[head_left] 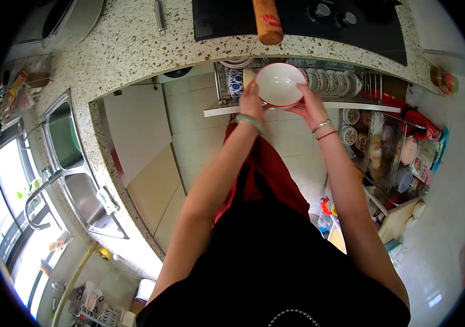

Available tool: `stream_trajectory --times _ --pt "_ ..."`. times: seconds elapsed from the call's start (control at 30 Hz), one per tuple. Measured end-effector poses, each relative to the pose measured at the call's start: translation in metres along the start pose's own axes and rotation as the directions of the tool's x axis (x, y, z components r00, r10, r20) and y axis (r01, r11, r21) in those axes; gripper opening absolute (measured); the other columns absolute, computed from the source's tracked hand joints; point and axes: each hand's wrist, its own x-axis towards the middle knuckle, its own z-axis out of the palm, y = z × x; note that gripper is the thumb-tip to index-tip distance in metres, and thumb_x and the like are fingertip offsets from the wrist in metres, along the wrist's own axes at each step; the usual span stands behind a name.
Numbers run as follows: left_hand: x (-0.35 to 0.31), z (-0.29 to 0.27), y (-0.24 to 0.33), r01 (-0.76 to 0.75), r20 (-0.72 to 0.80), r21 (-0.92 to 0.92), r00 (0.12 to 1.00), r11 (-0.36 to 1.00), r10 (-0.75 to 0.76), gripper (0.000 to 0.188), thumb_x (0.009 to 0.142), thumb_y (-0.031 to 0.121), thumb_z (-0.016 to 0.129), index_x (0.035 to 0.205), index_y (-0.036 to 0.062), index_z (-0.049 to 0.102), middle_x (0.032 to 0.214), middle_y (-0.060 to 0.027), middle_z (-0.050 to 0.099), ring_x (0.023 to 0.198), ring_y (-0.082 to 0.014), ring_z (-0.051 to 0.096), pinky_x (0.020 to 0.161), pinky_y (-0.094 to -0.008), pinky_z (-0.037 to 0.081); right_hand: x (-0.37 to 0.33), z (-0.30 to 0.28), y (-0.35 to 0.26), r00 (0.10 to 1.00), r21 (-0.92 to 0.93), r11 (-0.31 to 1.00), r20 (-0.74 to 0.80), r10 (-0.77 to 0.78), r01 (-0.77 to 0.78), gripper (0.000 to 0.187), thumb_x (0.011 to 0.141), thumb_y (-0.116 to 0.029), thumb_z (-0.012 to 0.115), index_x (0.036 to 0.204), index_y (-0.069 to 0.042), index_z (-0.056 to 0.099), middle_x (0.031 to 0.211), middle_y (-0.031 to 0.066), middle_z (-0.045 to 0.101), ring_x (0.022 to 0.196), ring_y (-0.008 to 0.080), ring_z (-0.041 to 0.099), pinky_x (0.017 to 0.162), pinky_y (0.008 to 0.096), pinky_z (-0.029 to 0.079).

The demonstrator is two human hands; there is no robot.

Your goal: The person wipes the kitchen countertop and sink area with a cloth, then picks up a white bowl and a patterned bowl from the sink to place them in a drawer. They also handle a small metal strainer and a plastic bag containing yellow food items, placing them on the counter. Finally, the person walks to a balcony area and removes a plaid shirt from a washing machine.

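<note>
A white bowl with a red rim is held level between my two hands, over a pulled-out dish drawer. The bowl's inside looks bare. My left hand grips its left side, and a pale green bangle circles that wrist. On the opposite side my right hand is closed on the rim; a bracelet and a red string are on its wrist. Beneath, the wire rack of the drawer carries a row of upright white dishes. A blue-and-white patterned bowl sits by my left hand.
The speckled countertop runs above the drawer, with a black cooktop and an orange cylindrical container on it. At left is a double sink. On the right, another open drawer holds jars and packages. The drawer's white front juts toward me.
</note>
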Motion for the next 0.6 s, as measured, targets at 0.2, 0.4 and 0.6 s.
stream_trajectory --times 0.2,0.4,0.6 --pt "0.027 0.046 -0.04 0.139 -0.059 0.051 0.989 0.989 -0.135 0.036 0.101 0.032 0.04 0.131 0.0162 0.051 0.124 -0.0041 0.057 0.106 -0.0217 0.057 0.081 -0.0408 0.052 0.027 -0.05 -0.013 0.989 -0.111 0.993 -0.147 0.013 -0.029 0.046 0.09 -0.032 0.058 0.125 -0.004 0.053 0.108 0.0149 0.063 0.092 0.0281 0.067 0.074 0.0415 0.06" --pt "0.087 -0.004 -0.023 -0.008 0.177 0.487 0.98 0.874 -0.09 0.049 0.101 0.029 0.04 0.146 0.0075 0.034 0.152 -0.0137 0.03 0.137 -0.0317 0.034 0.102 -0.0526 0.043 0.069 -0.062 -0.023 0.947 -0.413 0.91 -0.307 -0.097 -0.041 0.057 0.083 -0.036 0.062 0.131 -0.007 0.053 0.11 0.0147 0.065 0.096 0.0318 0.066 0.075 0.0417 0.059" --pt "0.076 0.033 -0.003 0.155 0.045 0.166 0.985 0.974 -0.164 0.055 0.102 0.037 0.039 0.146 0.0041 0.033 0.154 -0.0122 0.028 0.142 -0.0304 0.028 0.112 -0.0498 0.03 0.102 -0.085 -0.012 0.823 -0.893 0.449 -0.244 -0.513 0.015 0.066 0.077 -0.042 0.058 0.133 -0.009 0.052 0.105 0.024 0.066 0.096 0.0399 0.063 0.092 0.0417 0.047"
